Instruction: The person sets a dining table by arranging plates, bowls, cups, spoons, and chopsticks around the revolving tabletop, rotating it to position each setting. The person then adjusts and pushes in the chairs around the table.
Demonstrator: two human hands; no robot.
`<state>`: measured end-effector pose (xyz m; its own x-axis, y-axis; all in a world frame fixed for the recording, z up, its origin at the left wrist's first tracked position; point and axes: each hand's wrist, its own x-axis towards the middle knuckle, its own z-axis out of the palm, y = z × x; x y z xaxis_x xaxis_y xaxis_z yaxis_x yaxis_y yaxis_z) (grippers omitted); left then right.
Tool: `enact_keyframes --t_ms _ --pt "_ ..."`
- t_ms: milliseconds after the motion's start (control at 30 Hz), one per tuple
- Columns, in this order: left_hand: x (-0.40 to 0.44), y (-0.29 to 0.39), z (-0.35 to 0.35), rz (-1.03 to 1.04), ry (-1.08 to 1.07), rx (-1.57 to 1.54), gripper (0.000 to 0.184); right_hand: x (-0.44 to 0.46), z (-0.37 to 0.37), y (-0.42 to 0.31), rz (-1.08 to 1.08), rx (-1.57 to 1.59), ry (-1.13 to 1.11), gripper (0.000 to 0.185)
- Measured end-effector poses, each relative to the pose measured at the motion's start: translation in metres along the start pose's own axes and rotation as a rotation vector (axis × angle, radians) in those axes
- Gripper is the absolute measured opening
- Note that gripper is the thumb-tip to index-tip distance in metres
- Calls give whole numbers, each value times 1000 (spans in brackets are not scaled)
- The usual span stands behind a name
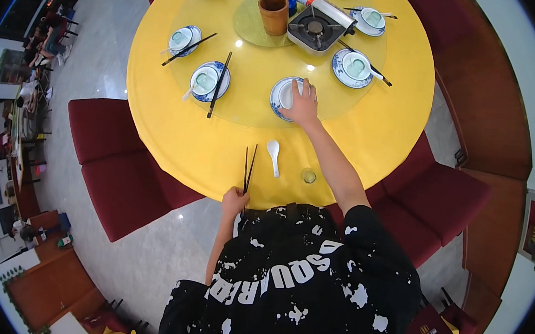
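My right hand (302,104) reaches over the round table and grips a small white bowl (287,94), which is on or just above a blue-patterned plate (275,104). My left hand (234,200), at the table's near edge, is closed around a pair of dark chopsticks (249,172) that point away from me with their tips apart. Between my arms a white spoon (273,158) lies on the yellow cloth. A small clear glass (309,176) stands to its right, beside my right forearm.
Several place settings ring the glass turntable, such as a plate with bowl and chopsticks (210,82) at left. A portable gas stove (317,30) and a brown wooden holder (273,15) stand at the back. Dark red chairs (121,167) flank the yellow table (173,152).
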<state>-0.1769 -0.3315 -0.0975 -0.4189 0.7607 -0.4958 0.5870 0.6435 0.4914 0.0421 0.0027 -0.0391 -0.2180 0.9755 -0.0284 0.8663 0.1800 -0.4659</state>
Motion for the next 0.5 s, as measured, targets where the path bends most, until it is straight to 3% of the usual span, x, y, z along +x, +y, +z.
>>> enact_keyframes --t_ms 200,333,500 --pt "11 18 -10 66 -187 -227 22 -43 -10 32 46 219 221 81" --pt "26 41 -22 21 -389 -537 16 -111 -17 51 185 275 183 67" --pt "69 107 -34 67 -373 -721 18 -171 -1 57 206 303 112 51"
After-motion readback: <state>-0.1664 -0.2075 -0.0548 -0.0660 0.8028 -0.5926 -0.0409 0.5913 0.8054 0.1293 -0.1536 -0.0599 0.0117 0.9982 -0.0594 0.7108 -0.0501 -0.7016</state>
